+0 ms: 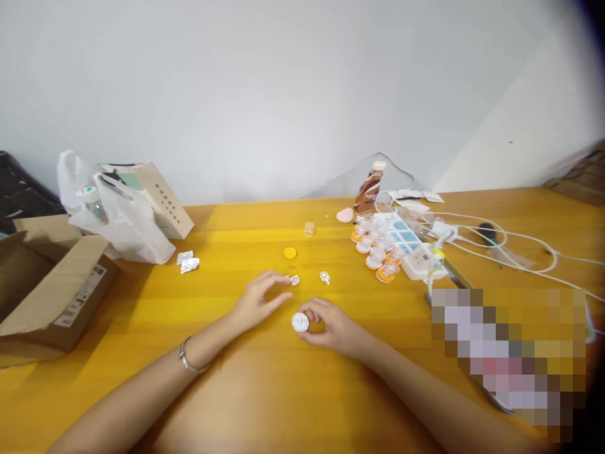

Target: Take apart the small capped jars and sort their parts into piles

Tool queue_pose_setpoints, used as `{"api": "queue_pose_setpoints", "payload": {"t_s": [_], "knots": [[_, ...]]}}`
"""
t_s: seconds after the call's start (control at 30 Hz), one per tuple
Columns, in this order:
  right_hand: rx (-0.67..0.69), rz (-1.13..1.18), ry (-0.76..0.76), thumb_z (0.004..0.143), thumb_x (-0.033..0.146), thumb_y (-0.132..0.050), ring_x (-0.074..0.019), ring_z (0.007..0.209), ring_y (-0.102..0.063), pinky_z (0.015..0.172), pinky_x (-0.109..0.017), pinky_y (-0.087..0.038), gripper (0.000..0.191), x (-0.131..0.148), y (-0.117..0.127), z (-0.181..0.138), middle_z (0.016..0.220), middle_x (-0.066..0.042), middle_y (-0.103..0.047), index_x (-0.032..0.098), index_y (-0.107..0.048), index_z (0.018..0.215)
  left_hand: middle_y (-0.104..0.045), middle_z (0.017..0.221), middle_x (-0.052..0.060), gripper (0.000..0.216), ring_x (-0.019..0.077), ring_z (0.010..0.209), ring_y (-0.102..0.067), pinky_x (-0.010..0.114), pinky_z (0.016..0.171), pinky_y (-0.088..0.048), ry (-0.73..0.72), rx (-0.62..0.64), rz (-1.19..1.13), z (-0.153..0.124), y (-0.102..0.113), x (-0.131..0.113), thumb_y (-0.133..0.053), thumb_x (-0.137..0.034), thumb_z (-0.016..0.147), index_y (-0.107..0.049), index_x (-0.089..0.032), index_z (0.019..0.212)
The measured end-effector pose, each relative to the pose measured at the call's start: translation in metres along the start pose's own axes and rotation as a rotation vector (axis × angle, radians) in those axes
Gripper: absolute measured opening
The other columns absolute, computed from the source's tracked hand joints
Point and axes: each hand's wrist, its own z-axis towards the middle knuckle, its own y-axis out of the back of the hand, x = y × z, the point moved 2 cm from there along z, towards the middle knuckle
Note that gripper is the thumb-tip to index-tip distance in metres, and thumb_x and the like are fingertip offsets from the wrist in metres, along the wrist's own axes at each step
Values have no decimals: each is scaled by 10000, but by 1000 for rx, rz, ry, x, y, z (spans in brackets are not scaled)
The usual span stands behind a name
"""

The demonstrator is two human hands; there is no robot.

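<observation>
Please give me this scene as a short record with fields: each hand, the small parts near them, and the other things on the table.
surface: yellow wooden table
left hand: open, fingertips at a small white lattice piece; contact unclear
right hand: pinches a white round cap
near the hands: yellow disc, second white piece, clear cup
right side: orange-based clear parts beside a power strip; brown bottle
left side: cardboard box, plastic bag, foil scraps
</observation>
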Motion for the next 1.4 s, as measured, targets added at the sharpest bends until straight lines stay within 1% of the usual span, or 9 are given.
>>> {"api": "queue_pose_setpoints", "payload": {"t_s": [0.1, 0.2, 0.43, 0.6, 0.83, 0.97, 1.17, 1.3, 1.4], "knots": [[3, 14, -19, 713, 223, -625, -135, 711, -508, 651, -254, -407, 166, 0, 0, 2, 742, 5, -543, 202, -561, 864, -615, 944, 61, 196, 150, 889, -573, 278, 813, -448, -52, 154, -21, -24, -6, -15, -529, -253, 833, -592, -190, 1006], [-7, 39, -36, 721, 235, -626, -126, 690, -497, 637, -243, -398, 154, -2, -2, 2, 727, 9, -536, 200, -573, 862, -609, 922, 62, 182, 143, 859, -567, 267, 780, -447, -59, 216, -22, -30, -13, -13, -507, -237, 846, -597, -176, 991], [-9, 41, -40, 723, 241, -633, -132, 705, -496, 648, -247, -398, 178, -4, -5, 1, 744, -1, -543, 204, -577, 888, -600, 926, 67, 183, 131, 867, -559, 254, 779, -441, -112, 233, -39, -25, -14, -3, -483, -245, 865, -609, -169, 974], [-62, 1, -46, 704, 252, -658, -131, 689, -493, 639, -249, -392, 170, -4, -9, 1, 723, 3, -535, 195, -563, 833, -595, 866, 48, 188, 131, 837, -551, 254, 767, -419, -168, 254, 141, -28, -14, -6, -487, -269, 866, -634, -186, 950], [-100, -59, -19, 714, 272, -655, -137, 696, -507, 652, -257, -388, 166, -1, -12, 1, 719, 2, -538, 193, -517, 760, -593, 792, 23, 170, 112, 746, -554, 207, 681, -435, -45, 305, 201, -18, -19, -18, -530, -291, 839, -642, -164, 854], [-91, -67, -13, 723, 264, -644, -134, 688, -509, 651, -256, -388, 150, 1, -11, 1, 713, 7, -540, 196, -516, 761, -607, 807, 22, 111, 114, 728, -577, 206, 668, -447, 2, 385, 284, -11, -21, -22, -543, -224, 829, -632, -158, 828], [-101, -63, -9, 699, 211, -643, -132, 677, -499, 643, -254, -387, 155, 2, -10, 3, 692, 14, -523, 195, -497, 749, -580, 766, 47, 203, 142, 695, -568, 247, 628, -448, -156, 439, 554, -13, -22, -33, -449, -231, 880, -613, -132, 813], [-99, -53, -9, 692, 204, -643, -132, 675, -497, 635, -251, -385, 160, 1, -10, 3, 688, 15, -517, 194, -487, 726, -548, 709, 42, 243, 136, 619, -529, 253, 568, -429, -341, 364, 675, -20, -24, -35, -392, -222, 901, -577, -121, 780], [-99, -52, -22, 694, 214, -641, -129, 667, -490, 630, -248, -383, 144, 0, -10, 3, 692, 13, -519, 192, -507, 741, -536, 696, 43, 234, 138, 623, -511, 259, 568, -417, -453, 298, 751, -25, -16, -25, -385, -208, 901, -556, -122, 766]]}}
